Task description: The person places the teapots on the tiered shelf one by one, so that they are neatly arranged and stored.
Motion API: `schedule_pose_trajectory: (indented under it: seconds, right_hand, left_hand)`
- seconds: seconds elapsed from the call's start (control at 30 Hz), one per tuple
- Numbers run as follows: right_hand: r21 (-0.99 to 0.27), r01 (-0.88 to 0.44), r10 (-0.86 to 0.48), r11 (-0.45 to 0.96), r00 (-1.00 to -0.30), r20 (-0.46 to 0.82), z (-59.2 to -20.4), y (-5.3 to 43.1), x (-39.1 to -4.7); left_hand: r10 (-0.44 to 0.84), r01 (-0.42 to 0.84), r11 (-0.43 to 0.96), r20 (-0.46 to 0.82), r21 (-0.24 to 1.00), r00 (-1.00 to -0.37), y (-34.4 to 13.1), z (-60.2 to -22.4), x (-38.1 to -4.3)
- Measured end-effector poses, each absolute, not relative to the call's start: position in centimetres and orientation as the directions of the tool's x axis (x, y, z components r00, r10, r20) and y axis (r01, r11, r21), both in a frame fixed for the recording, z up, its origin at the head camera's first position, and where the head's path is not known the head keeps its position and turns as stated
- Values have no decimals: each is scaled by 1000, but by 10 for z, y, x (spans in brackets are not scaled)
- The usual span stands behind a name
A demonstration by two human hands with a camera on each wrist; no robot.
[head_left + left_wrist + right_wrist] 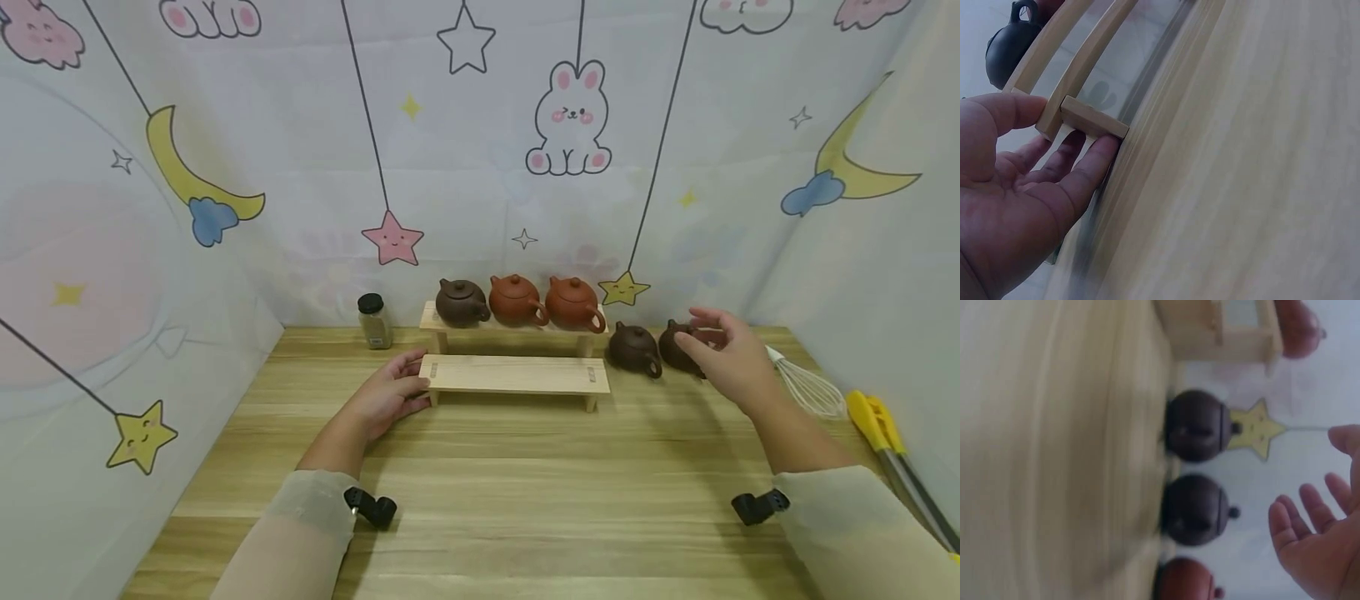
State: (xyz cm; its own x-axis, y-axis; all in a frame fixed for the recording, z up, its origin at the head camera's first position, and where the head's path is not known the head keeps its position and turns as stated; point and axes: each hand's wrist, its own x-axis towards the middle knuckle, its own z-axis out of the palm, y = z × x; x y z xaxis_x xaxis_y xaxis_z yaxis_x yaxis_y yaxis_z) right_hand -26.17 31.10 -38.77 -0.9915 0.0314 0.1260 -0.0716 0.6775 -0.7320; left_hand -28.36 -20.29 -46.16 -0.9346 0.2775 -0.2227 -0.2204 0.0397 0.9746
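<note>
- Front wooden riser (517, 373): stands on the counter (510, 483), long axis running left to right, before the rear wooden riser (431, 317) with its three teapots (514, 301).
- Left hand (388, 393): grip closed on the front riser's left end, digits touching board and leg (1094, 117).
- Right hand (729, 358): grip spread, holding nothing, near the outer dark teapot (675, 353).
- Inner dark teapot (633, 348): on the counter right of the risers, spout pointing back-left, handle front-right.
</note>
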Motion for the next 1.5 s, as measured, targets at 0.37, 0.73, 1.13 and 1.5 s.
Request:
schedule_pose_trajectory:
  seconds: [0.37,0.73,1.13,1.5]
  right_hand:
    - [-700,47,123,713,-991,59,-400,384,-266]
    - [-719,96,143,688,-990,5,-429,419,-289]
    - [-651,78,105,755,-995,2,-440,418,-306]
    - [-661,138,174,738,-985,-11,-444,409,-305]
  left_hand:
    - [279,-218,46,-222,975,-934,-204,-461,-283]
    - [271,-220,54,-227,974,-935,-203,-464,-284]
    - [265,-219,48,-223,975,-938,-206,-464,-284]
    - [272,-218,50,-223,975,-936,-204,-462,-283]
